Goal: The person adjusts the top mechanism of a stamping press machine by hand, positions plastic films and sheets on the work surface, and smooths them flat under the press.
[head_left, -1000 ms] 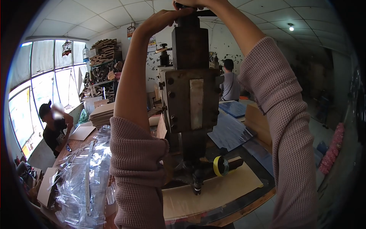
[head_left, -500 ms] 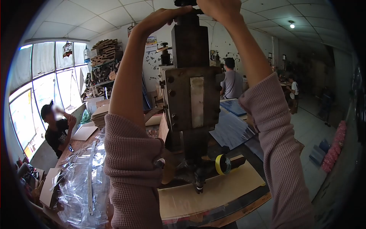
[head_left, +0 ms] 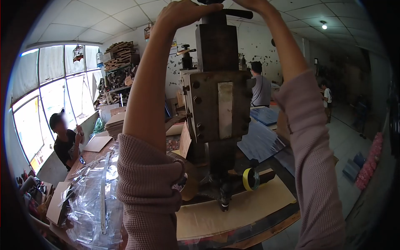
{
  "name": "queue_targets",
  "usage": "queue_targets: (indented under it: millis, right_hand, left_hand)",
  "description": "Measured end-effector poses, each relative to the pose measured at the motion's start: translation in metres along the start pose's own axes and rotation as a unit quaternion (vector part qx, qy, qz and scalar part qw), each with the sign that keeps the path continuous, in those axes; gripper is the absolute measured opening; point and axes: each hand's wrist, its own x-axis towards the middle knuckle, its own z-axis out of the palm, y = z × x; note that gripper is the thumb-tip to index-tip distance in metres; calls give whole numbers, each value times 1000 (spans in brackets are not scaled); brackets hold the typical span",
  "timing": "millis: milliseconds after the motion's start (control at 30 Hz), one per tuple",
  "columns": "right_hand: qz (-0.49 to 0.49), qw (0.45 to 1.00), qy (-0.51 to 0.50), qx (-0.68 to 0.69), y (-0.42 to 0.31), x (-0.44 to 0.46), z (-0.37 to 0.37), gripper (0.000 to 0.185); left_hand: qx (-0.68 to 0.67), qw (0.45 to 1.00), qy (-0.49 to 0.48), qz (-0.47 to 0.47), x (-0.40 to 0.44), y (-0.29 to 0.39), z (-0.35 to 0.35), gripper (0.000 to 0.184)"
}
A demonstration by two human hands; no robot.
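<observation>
A tall dark metal press [head_left: 204,106] with a pale vertical plate stands directly before me. My left hand [head_left: 185,13] is raised to its top, fingers laid around the collar [head_left: 214,18] below a dark knob. A black lever [head_left: 239,13] sticks out to the right from that collar. My right hand [head_left: 252,3] is up beside the lever, cut off by the upper frame edge, so its fingers are hidden. Under the press's narrow tip [head_left: 224,204] lies a tan sheet [head_left: 241,210]. A roll of yellow tape [head_left: 246,179] hangs on a bar beside the tip.
Clear plastic strips [head_left: 89,204] heap on the table to the left, near stacked boards [head_left: 116,124]. Bluish sheets [head_left: 260,141] lie behind the press. One person [head_left: 66,143] is by the windows; another [head_left: 261,89] has their back turned. Pink bundles [head_left: 369,160] stand at right.
The press has shifted slightly right and down in view. The lever now points right, with my right hand moved right and higher, apart from the collar. My left hand stays at the top.
</observation>
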Motion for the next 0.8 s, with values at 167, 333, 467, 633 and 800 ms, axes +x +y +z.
queue_targets:
  millis: [167,333,467,633,800]
  right_hand:
    - [-60,957,-243,150,-24,11,-4,63]
    - [-7,971,-236,30,-41,21,-1,47]
    - [43,957,-204,-203,-74,22,6,47]
    - [127,940,-271,-162,-86,28,-2,53]
    - [-95,919,-348,157,-36,27,-3,50]
  left_hand:
    - [27,994,55,95,13,-24,25,69]
    - [-6,1000,18,25,-2,-4,8,67]
    - [60,992,8,113,5,-13,7,72]
    - [-23,999,17,-17,-5,2,4,76]
    - [-15,999,29,-19,-4,2,7,75]
